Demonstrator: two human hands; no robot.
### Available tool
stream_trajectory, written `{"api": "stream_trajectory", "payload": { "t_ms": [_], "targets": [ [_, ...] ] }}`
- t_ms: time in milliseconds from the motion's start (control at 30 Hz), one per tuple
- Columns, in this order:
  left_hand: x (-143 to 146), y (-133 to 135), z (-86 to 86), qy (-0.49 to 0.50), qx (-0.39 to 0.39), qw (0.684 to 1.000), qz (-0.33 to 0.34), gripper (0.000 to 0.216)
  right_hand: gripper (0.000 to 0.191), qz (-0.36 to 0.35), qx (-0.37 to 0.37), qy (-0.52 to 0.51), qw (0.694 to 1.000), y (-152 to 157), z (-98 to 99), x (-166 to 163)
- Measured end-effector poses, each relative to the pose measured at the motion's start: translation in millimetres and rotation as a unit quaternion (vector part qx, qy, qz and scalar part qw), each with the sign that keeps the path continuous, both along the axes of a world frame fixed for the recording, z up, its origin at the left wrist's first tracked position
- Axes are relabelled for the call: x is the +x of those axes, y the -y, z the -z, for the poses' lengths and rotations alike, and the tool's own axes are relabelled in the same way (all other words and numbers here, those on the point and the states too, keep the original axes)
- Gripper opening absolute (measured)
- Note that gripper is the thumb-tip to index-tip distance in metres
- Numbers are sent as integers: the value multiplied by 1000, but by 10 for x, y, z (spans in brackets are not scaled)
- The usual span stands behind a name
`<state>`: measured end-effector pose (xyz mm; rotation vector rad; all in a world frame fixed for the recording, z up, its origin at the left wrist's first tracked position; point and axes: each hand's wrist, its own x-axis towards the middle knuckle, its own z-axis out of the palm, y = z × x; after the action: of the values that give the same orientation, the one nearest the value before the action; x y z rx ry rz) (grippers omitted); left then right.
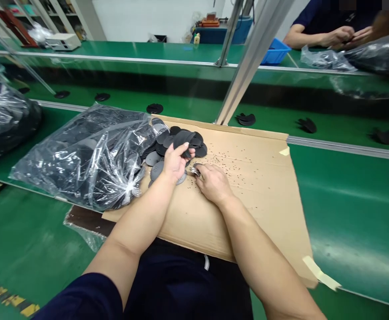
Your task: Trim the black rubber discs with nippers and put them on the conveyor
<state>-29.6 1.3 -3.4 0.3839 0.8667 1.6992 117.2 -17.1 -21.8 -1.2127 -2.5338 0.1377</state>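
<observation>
My left hand (pixel 175 162) is closed round a flat black rounded piece (pixel 183 140), possibly more than one, over a pile of similar pieces (pixel 154 158). Close beside it, my right hand (pixel 213 181) is closed on a small shiny metal tool (pixel 195 171), whose kind I cannot make out because the fingers cover most of it. Beneath both hands lies a cardboard sheet (pixel 267 213), with many tiny dark bits (pixel 228 166) scattered around and right of my right hand.
Left of the pile, a large clear plastic bag (pixel 81 155) holds more black pieces. Another full bag (pixel 4 120) sits at far left. Small black stacks (pixel 246 119) lie along the green strip behind a metal post (pixel 244 71). Across the bench, a co-worker's hands (pixel 351 35) are near a blue bin (pixel 276 51).
</observation>
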Motion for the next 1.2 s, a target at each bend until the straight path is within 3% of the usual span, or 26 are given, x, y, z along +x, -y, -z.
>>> {"api": "stream_trajectory", "payload": {
  "t_ms": [233,433,500,667,767,833,1000,1200],
  "targets": [
    [34,-13,27,-25,-14,999,17,21,21,-22,19,-67,997,-131,116,192],
    [36,7,22,-54,-33,995,74,18,17,43,8,-181,982,-197,102,264],
    [37,21,25,-69,-39,990,114,17,15,81,2,-279,957,-192,78,269],
    [100,78,35,-113,-60,972,196,20,18,126,4,-519,845,-163,-9,248],
    [182,131,40,-132,-70,964,221,25,20,119,-14,-599,792,-147,-40,218],
    [233,167,48,-134,-68,959,241,32,22,117,-34,-621,775,-134,-40,194],
    [289,215,83,-106,-45,939,325,45,23,105,-65,-597,793,-74,-33,145],
    [256,192,90,-85,-25,961,262,50,20,64,-96,-569,814,-41,-46,154]
  ]
}}
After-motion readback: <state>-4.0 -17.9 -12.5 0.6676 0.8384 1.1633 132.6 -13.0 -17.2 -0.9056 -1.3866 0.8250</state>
